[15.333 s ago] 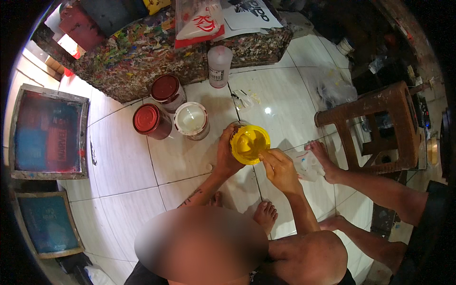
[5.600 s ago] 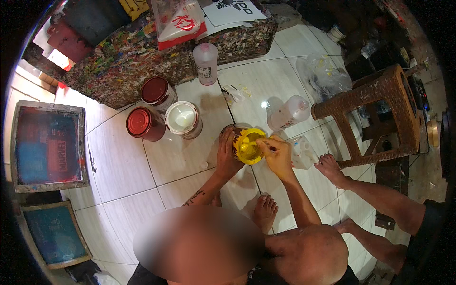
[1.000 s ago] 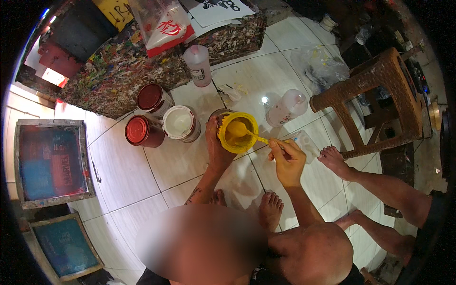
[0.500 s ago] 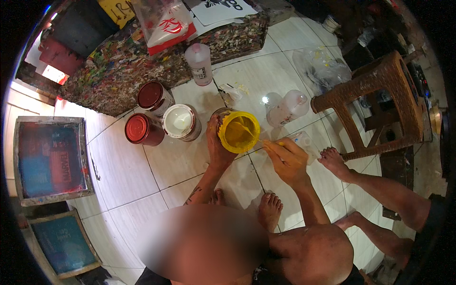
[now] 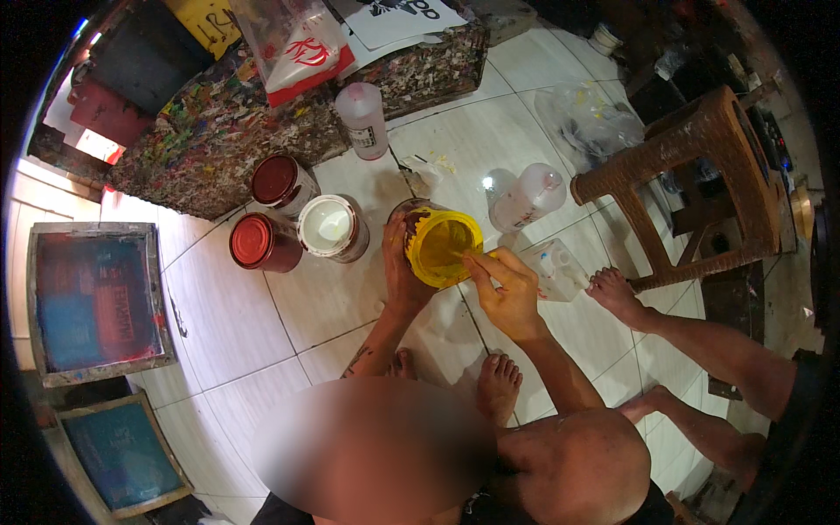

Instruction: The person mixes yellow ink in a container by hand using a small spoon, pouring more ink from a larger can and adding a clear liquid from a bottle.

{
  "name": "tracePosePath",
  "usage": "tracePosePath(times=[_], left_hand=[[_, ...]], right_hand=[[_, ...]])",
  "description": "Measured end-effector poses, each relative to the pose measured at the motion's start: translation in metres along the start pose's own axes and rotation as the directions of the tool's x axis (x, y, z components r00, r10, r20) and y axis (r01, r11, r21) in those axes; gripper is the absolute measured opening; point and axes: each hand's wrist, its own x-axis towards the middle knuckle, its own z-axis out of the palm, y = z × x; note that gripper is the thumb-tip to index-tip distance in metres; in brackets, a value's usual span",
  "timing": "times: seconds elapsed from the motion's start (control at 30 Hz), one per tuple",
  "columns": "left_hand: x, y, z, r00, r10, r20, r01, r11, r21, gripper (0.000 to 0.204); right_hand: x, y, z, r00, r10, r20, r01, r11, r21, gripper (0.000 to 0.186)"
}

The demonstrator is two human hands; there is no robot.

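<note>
A yellow-rimmed paint tub (image 5: 475,229) with yellow paint inside is tilted toward me above the tiled floor. My left hand (image 5: 406,278) is closed round its left side, the fingers partly hidden behind it. At the tub's right rim, my right hand (image 5: 509,296) pinches a thin stirring stick (image 5: 458,252), whose lower end dips into the paint. Left of the tub stand an uncovered pot of white paint (image 5: 330,226) and two lidded pots, one bright red (image 5: 252,242), the other dark red (image 5: 275,180). A clear plastic container (image 5: 558,269) lies right of my right hand.
Two plastic bottles (image 5: 528,199) (image 5: 362,122) stand beyond the tub. On the right is a brown stool (image 5: 647,184), with another person's foot (image 5: 617,296) nearby. Framed screens (image 5: 101,302) lie at left. A paint-crusted block (image 5: 254,149) carries a plastic bag (image 5: 293,52).
My right hand has moved left and closer to the tub, bringing the stick deeper over the paint. The tub has shifted slightly right and down in my left hand.
</note>
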Motion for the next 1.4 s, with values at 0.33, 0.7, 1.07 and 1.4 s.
tracePosePath(times=[0.33,0.7,1.07,1.4], left_hand=[[0.007,0.004,-0.005,0.994,0.108,0.022,-0.11,0.988,0.111,0.105],[0.009,0.0,-0.008,0.965,0.24,0.101,-0.259,0.929,0.265,0.084],[-0.008,-0.001,0.003,0.958,-0.285,-0.026,0.287,0.953,0.094,0.11],[-0.019,-0.009,0.01,0.922,-0.387,0.026,0.388,0.92,-0.061,0.112]], right_hand=[[-0.002,0.019,0.0,0.98,0.12,-0.161,-0.105,0.99,0.097,0.013],[-0.033,0.055,0.039,0.773,0.635,0.013,-0.41,0.482,0.774,0.02],[-0.017,0.027,-0.006,0.869,0.489,-0.073,-0.388,0.765,0.514,0.02],[-0.003,-0.014,-0.041,0.928,0.317,-0.197,-0.201,0.869,0.451,0.014]])
